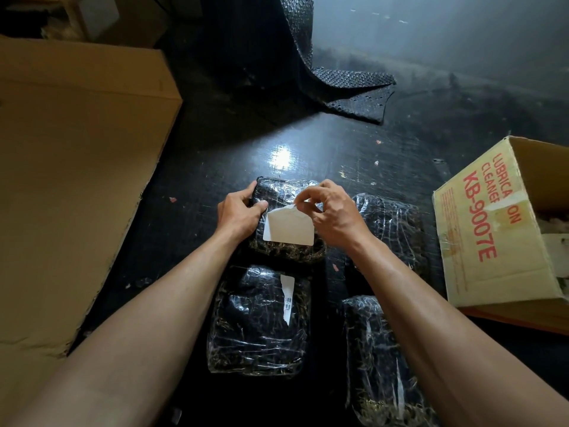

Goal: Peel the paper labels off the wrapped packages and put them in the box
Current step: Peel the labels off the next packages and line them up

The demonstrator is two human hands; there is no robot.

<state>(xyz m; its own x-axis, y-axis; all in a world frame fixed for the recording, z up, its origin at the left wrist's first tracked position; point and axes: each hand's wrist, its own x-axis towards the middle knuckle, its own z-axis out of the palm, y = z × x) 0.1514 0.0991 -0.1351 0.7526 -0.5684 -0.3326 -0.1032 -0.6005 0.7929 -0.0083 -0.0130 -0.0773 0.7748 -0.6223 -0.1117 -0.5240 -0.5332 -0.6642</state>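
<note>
Peeling the label off the far package

My left grip point(238, 211) curls round the left edge of the wrapped package point(288, 252), pinning it to the dark surface so the pull lifts paper and not parcel. My right grip point(331, 211) pinches the top corner of the white label point(289, 229), which is lifted there while its lower edge looks stuck down. The box point(480, 217) stands open on my right, near enough for the drop.
</note>
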